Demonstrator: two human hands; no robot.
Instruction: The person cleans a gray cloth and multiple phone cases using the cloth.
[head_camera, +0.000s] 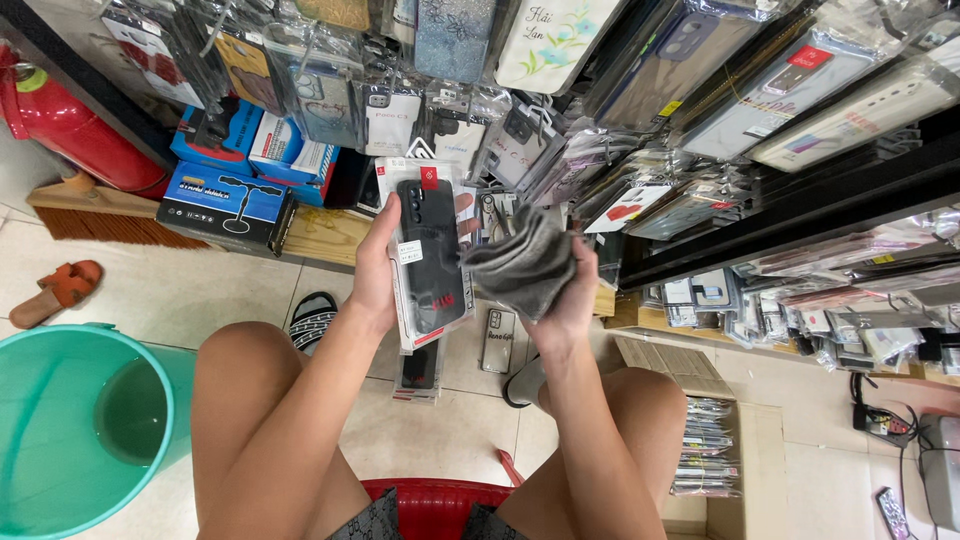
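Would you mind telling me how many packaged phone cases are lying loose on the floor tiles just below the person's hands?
2: a dark packaged case lies under the left hand, and a clear packaged case lies under the right hand. Others may be hidden behind the arms.

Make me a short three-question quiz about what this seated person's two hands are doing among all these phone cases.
1. True or false: the left hand holds a black phone case in a clear plastic packet.
2. What does the right hand grip: (a) a red cup, (b) a crumpled grey cloth, (c) a pair of scissors?
3. Which thing stands on the tiled floor to the person's left: the turquoise plastic bucket or a wooden stool?

Key
1. True; the fingers wrap round its edges.
2. b; the cloth touches the packet's right edge.
3. The turquoise plastic bucket, with water inside.
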